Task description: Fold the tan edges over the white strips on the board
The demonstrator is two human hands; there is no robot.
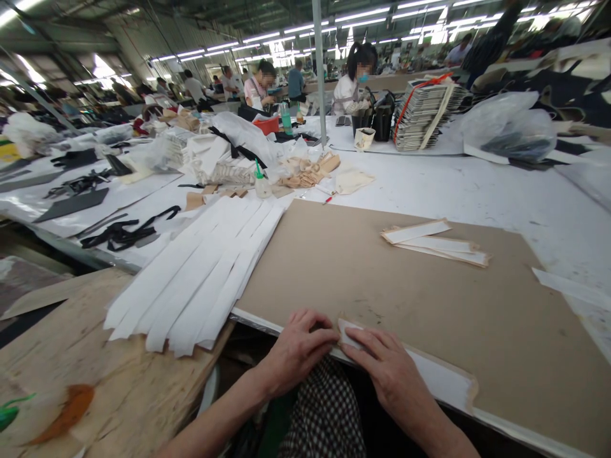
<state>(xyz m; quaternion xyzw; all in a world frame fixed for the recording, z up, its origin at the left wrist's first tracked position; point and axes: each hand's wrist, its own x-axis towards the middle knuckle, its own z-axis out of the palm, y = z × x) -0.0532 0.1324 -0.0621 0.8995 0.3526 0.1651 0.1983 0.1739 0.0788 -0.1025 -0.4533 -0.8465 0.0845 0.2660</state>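
Being pressed down at the near edge of a brown board [382,286], a white strip with a tan border [432,375] is covered at one end by both hands. The right hand [389,375] is laid over it, its fingers [365,343] almost closed together and resting flat on the strip. The left hand [298,353] is set just beside it, its fingertips [329,331] touching the strip's white end; whether anything is pinched cannot be told. Below the hands, a checked cloth [324,413] is seen. Farther up the board, a few tan-edged strips [432,242] are lying well apart from the hands. To the left, a fanned pile of long white strips [195,273] is spread beside the board, and a small bottle [261,186] is standing beyond it among scraps. A co-worker [356,83] is seated farther off.
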